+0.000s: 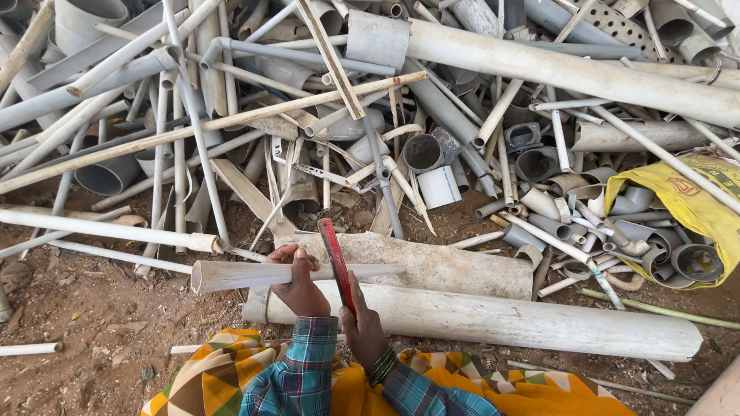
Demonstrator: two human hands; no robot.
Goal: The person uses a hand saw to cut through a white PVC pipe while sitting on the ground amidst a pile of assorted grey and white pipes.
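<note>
On bare reddish-brown dirt ground heaped with grey plastic scrap pipes, my left hand has its grip closed around a pale split pipe strip lying across a long white pipe, while my right hand clasps a red-handled blade just above it.
</note>
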